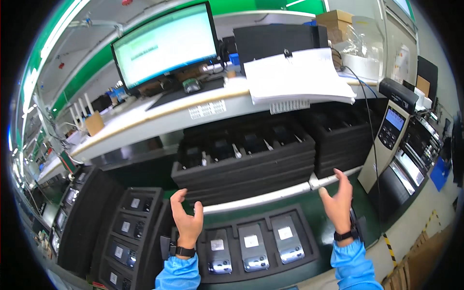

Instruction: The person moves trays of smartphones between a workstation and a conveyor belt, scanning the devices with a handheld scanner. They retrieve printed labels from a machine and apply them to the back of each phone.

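A green counter [333, 232] is stretching beneath the person's hands, in a bright workroom where green and white walls are showing behind. The left hand [189, 224] and the right hand [338, 207] are hovering well apart, palms turning toward each other. Both are standing wide open, thumb and fingers parting in a loose curve; neither is holding anything, and neither is visibly touching anything. Black wristbands [185, 252] are circling both wrists, and blue sleeves [179, 273] are covering the forearms.

Between the hands and a little nearer the person, a black foam tray [308, 244] is lying flat, its left edge running just beside the left wrist. Three grey phones [253, 253] are resting in its slots side by side, each bearing a white label, their camera ends facing the person. Left of the left hand, another foam tray [155, 200] is carrying four labelled phones in a column.

Just beyond both hands, a white rail [261, 198] is running across, and behind it stacked black trays [246, 175] are rising. To the right of the right hand, a beige device [382, 150] with a small screen is leaning. Farther off, a raised white shelf [169, 121] is supporting a monitor [166, 46] and clipped papers [297, 79].
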`<state>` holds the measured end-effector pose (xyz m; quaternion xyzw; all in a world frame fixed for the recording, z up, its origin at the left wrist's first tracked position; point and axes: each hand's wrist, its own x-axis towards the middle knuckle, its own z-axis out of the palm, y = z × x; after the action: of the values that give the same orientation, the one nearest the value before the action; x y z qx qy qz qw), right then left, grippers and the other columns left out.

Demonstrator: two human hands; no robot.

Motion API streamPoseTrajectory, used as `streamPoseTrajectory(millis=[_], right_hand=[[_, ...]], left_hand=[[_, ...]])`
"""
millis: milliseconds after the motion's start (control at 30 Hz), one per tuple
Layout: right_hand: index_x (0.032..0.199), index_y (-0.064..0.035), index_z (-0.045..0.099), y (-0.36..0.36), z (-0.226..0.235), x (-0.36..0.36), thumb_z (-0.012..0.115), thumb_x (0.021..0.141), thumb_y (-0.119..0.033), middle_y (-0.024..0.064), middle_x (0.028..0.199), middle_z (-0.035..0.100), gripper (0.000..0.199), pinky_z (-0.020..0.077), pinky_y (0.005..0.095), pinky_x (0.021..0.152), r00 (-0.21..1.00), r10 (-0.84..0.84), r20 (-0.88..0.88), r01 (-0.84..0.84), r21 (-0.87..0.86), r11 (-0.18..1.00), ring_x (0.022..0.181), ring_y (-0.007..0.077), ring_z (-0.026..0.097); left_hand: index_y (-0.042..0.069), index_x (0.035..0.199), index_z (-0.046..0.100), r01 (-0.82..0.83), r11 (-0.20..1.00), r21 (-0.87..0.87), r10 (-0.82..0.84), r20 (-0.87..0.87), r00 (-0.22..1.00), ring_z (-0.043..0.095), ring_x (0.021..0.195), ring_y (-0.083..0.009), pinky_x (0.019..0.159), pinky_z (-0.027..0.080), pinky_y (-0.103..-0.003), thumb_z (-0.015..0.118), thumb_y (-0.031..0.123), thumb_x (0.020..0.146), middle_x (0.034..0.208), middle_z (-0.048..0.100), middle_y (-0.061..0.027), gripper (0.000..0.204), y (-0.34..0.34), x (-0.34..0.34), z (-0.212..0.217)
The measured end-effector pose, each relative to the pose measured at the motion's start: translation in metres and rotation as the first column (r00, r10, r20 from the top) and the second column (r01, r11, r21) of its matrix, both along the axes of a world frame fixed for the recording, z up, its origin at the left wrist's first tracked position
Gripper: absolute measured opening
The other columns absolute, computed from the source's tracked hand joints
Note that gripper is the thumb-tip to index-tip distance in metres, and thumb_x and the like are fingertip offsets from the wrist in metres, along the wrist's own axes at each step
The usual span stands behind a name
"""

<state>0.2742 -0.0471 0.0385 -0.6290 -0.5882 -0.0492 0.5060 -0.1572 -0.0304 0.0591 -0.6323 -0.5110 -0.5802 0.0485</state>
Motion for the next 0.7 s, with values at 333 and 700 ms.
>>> streamPoseTrajectory(millis=[333, 700], right_hand=[[0.15, -0.0097, 0.041, -0.06, -0.021, 0.048, 0.074, 0.082, -0.011, 0.028, 0.116, 0.069, 0.075, 0.0535, 0.0533, 0.093, 0.981, -0.194, 0.029, 0.178, -0.548, 0.817, 0.107, 0.0496, 0.066], [0.151, -0.006, 0.035, -0.117, 0.01, -0.072, 0.072, 0.087, -0.012, 0.0251, 0.124, 0.066, 0.074, 0.0524, 0.0402, 0.097, 0.86, 0.234, -0.454, -0.465, -0.507, 0.726, 0.111, 0.033, 0.068]], left_hand=[[0.006, 0.118, 0.064, 0.523, 0.744, -0.415, -0.655, -0.3, 0.693, 0.06, 0.116, -0.0357, 0.1, 0.046, -0.046, 0.065, 0.025, 0.093, 0.119, 0.064, -0.0147, 0.032, 0.021, 0.165, -0.059], [0.011, 0.123, 0.066, 0.558, 0.691, -0.46, -0.703, -0.246, 0.668, 0.055, 0.125, -0.0344, 0.107, 0.041, -0.046, 0.061, 0.029, 0.098, 0.138, 0.058, -0.0134, 0.032, 0.017, 0.172, -0.087]])
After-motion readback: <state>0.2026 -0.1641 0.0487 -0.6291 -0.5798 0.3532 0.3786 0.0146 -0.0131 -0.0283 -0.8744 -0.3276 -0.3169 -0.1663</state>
